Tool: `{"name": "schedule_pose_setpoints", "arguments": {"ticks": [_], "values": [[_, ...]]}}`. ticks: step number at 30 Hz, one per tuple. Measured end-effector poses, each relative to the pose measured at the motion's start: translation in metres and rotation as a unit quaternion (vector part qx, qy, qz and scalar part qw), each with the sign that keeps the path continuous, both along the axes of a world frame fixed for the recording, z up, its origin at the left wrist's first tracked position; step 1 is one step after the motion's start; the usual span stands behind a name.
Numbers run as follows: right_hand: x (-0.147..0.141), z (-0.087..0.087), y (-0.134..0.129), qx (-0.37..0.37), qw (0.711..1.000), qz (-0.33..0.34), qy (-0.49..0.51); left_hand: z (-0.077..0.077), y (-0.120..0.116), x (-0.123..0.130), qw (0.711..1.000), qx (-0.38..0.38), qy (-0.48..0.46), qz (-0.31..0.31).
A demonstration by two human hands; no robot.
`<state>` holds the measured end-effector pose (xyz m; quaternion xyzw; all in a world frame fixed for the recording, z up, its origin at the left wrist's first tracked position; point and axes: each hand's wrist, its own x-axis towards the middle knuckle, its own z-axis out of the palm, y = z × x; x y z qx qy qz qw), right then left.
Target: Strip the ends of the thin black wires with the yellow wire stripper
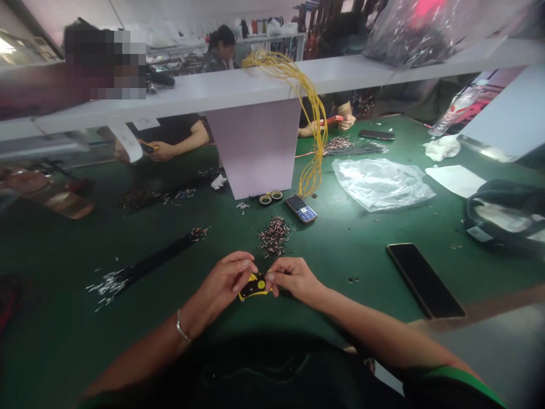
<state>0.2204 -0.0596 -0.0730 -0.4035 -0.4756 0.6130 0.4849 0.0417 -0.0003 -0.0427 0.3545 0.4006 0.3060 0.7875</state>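
Observation:
A yellow and black hand tool (259,285) is between my two hands, low in the middle of the view. My left hand (227,276) has its thumb and fingertips pressed together at the tool's left side; what they pinch is too small to name. Closed at the tool's right end, my right hand (293,278) has thumb and index finger together, and whatever is between them is hidden. Just beyond both hands is a pile of small copper-coloured and black pieces (275,236). A bundle of black wires (159,258) with pale ends lies to the left.
A smartphone (426,280) lies right on the green table (340,324). Ahead are a keypad phone (301,209), tape rolls (271,197), yellow cables (315,125) hanging from a white shelf (183,94), and a plastic bag (381,182). Other people's hands work beyond the shelf.

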Motion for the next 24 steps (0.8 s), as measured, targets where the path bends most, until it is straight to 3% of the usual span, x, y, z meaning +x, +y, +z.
{"name": "schedule_pose_setpoints", "arguments": {"ticks": [4, 10, 17, 21, 24], "values": [[0.0004, -0.0008, 0.0024, -0.029, 0.998, 0.003, 0.054, 0.0007, -0.0014, 0.002, 0.999, 0.002, 0.015, -0.051], [0.0, 0.0009, 0.0042, -0.034, 0.998, -0.005, 0.046, 0.004, -0.0015, 0.0037, 0.988, 0.086, 0.117, 0.045], [-0.0025, -0.0011, 0.0061, -0.053, 0.997, 0.005, 0.063, 0.0052, -0.0032, 0.0013, 0.999, 0.042, 0.024, -0.008], [-0.0023, -0.0019, 0.0083, -0.058, 0.995, -0.009, 0.081, 0.0062, -0.0016, 0.0017, 0.992, 0.083, 0.085, 0.043], [-0.0036, -0.0022, 0.0084, -0.061, 0.995, 0.004, 0.084, 0.0081, -0.0006, 0.0013, 0.994, 0.075, 0.071, 0.025]]}}
